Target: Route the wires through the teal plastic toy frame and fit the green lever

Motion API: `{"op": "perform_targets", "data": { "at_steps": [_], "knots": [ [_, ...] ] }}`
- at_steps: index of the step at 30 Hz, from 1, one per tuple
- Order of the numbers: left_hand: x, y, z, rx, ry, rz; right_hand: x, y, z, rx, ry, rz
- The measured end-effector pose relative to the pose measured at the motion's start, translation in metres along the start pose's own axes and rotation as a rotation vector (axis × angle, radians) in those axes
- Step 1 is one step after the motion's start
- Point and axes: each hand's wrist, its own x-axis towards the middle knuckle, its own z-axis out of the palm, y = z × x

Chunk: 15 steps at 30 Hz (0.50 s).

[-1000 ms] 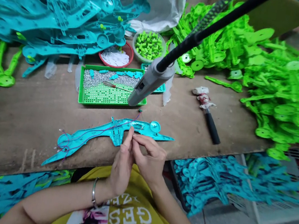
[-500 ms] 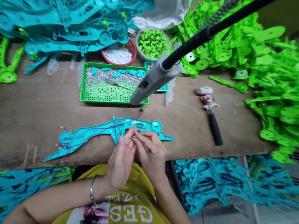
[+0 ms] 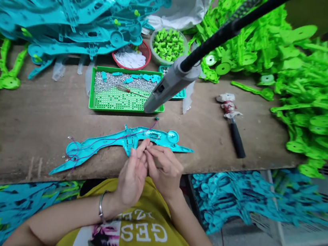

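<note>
A long teal plastic shell part [image 3: 100, 147] lies on the wooden bench near its front edge, with thin purple wires [image 3: 113, 142] running along it. My left hand [image 3: 133, 175] and my right hand [image 3: 164, 169] meet fingertip to fingertip just in front of the part's middle. Both pinch something very small between them; I cannot make out what it is. A grey powered screwdriver [image 3: 170, 85] on a black cable hangs above the bench, just behind the part.
A green tray [image 3: 118, 103] of small metal screws sits behind the part. Behind it stand a red bowl [image 3: 144, 54] of white pieces and a bowl of green pegs [image 3: 168, 45]. Teal parts [image 3: 61, 8] pile at back left, green parts [image 3: 309, 77] at right. A black-handled hammer [image 3: 233, 126] lies right.
Both hands stay together at the same spot, with small finger movements. The view has shifted slightly.
</note>
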Motion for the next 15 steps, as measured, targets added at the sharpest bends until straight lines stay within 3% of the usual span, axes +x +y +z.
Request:
{"op": "perform_targets", "data": {
  "at_steps": [10,15],
  "knots": [
    [-0.004,-0.004,-0.009,0.212,-0.171,0.015,0.009,-0.005,-0.01,-0.072,-0.033,-0.007],
    [-0.005,-0.011,-0.017,0.367,-0.153,0.078,0.011,-0.009,-0.011,-0.055,-0.025,0.061]
  ]
}}
